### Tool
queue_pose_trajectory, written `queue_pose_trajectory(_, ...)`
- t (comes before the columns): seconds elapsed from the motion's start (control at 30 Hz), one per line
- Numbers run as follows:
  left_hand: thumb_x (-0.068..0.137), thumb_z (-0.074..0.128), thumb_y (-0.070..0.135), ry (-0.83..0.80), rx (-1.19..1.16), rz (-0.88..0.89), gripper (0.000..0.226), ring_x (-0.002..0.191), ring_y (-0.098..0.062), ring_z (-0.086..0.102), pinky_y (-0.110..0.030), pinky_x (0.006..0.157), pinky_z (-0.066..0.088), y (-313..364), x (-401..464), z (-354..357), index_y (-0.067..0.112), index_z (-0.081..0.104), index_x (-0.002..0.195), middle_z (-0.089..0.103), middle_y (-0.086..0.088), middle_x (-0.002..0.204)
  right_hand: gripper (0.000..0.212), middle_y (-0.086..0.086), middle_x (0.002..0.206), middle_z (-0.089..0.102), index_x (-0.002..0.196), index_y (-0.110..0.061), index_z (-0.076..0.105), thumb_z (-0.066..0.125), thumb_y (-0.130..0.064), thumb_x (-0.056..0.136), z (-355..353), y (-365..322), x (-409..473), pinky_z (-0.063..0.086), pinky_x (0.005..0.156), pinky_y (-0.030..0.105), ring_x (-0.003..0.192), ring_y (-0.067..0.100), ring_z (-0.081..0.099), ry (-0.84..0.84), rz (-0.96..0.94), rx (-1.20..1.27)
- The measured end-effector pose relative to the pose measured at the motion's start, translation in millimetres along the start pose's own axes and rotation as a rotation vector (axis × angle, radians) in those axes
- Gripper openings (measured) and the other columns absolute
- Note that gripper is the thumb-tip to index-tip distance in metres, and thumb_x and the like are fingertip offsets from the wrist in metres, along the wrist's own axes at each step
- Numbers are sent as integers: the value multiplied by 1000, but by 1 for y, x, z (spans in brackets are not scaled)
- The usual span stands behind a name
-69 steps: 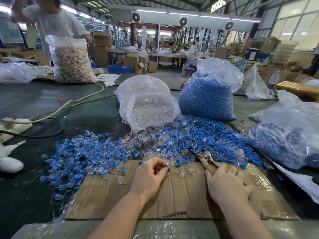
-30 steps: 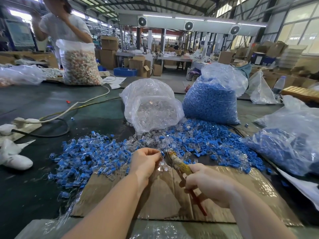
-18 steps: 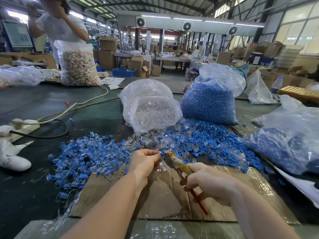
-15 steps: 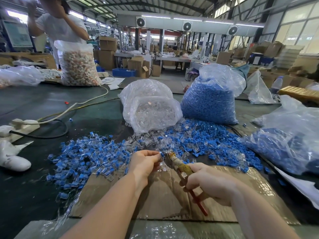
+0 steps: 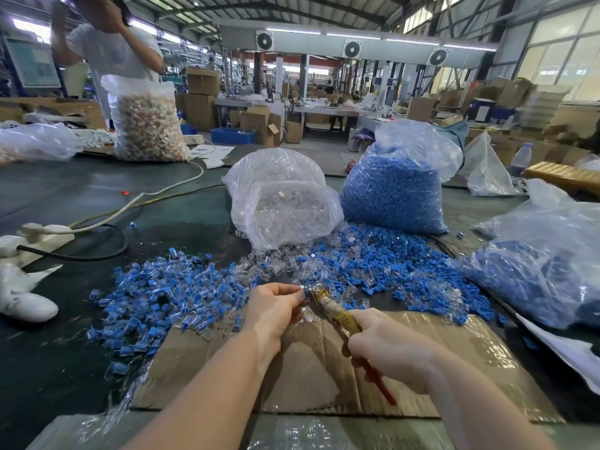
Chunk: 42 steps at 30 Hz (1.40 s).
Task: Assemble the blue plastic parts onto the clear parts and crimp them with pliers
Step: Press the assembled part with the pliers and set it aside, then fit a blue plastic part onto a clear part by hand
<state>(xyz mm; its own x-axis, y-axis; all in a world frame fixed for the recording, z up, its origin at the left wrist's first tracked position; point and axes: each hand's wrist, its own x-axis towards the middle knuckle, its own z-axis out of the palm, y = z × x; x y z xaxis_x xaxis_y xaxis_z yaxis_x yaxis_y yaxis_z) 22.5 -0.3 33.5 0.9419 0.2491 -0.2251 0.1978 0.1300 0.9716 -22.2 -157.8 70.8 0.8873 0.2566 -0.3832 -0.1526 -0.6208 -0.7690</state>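
Observation:
My left hand pinches a small clear-and-blue part at its fingertips, mostly hidden by the fingers. My right hand grips the pliers by their yellow and red handles, and the jaws meet the part at my left fingertips. Both hands hover over a cardboard sheet. A pile of joined blue-and-clear pieces lies to the left. Loose blue parts and clear parts are spread beyond the hands.
A bag of clear parts and a bag of blue parts stand behind the piles. Another bag with blue parts lies at right. A power strip with cables is at left. A person stands by a bag far left.
My right hand picked the pliers up off the cardboard and brought the jaws to the part in my left hand. Over the last half second both hands stay nearly still.

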Motion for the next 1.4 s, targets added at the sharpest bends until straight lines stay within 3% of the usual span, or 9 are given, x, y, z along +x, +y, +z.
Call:
queue_pose_trajectory(0.1, 83, 65, 2, 12, -5, 10, 6, 53, -9, 60, -17, 45, 47, -1, 0, -1, 8, 68, 83, 67, -7, 70, 16, 2, 68, 52, 76, -11, 50, 45, 3, 83, 0, 1, -1, 39, 55, 23, 59, 13, 50, -18, 16, 112)
queue_pose_trajectory(0.27, 86, 61, 2, 87, 72, 112, 11, 59, -11, 59, -22, 55, 51, -2, 8, -10, 12, 64, 81, 66, -7, 75, 30, 11, 80, 62, 98, -10, 61, 52, 8, 76, -5, 11, -2, 48, 56, 29, 69, 20, 60, 65, 37, 420)
queue_pose_trajectory(0.4, 91, 56, 12, 311, 631, 401, 13, 66, -5, 55, -13, 58, 44, -2, 20, -36, 17, 67, 95, 65, 5, 86, 15, 2, 76, 53, 92, -12, 52, 54, 1, 84, -12, 27, 10, 42, 52, 22, 60, 12, 49, 456, -52, 16)
queue_pose_trajectory(0.53, 95, 50, 20, 458, 1096, 501, 24, 81, -12, 47, -28, 76, 36, -6, 31, -63, 30, 67, 109, 64, 2, 100, 14, 5, 104, 58, 97, -21, 48, 57, -29, 90, -26, 53, 20, 46, 92, 43, 101, 24, 53, 659, 96, -421)
queue_pose_trajectory(0.67, 96, 48, 16, 476, 1240, 507, 32, 87, -11, 33, -33, 83, 32, -7, 38, -74, 36, 62, 116, 58, 6, 100, 54, 7, 130, 49, 133, -25, 39, 47, -56, 89, -30, 70, 25, 35, 103, 44, 124, 27, 40, 655, 265, -693)
queue_pose_trajectory(0.9, 94, 50, 20, 418, 1220, 554, 36, 112, -16, 34, -32, 92, 27, -9, 31, -54, 35, 54, 127, 50, 8, 121, 63, 7, 141, 38, 144, -29, 24, 34, -61, 91, -27, 75, 30, 26, 108, 46, 131, 28, 32, 673, 284, -822)
queue_pose_trajectory(1.1, 91, 56, 14, 34, 849, 741, 21, 94, -3, 46, -13, 85, 38, -25, 3, -6, 19, 64, 109, 58, 6, 105, 34, -10, 134, 45, 132, -32, 46, 40, -34, 98, -6, 62, 39, 27, 106, 31, 123, 11, 38, 766, -141, -764)
queue_pose_trajectory(1.27, 94, 52, 16, -234, 821, 724, 34, 92, -4, 49, -13, 91, 40, -42, -12, 22, 24, 55, 127, 51, 11, 106, 25, -9, 113, 56, 115, -29, 58, 41, -34, 97, 11, 60, 49, 33, 95, 23, 107, 13, 46, 705, -267, -697)
queue_pose_trajectory(1.4, 93, 55, 20, -250, 852, 722, 33, 101, -7, 49, -12, 92, 34, -47, -12, 25, 25, 58, 125, 56, 6, 110, 27, -9, 110, 54, 113, -30, 57, 39, -20, 95, 19, 58, 54, 33, 92, 21, 106, 13, 46, 695, -294, -696)
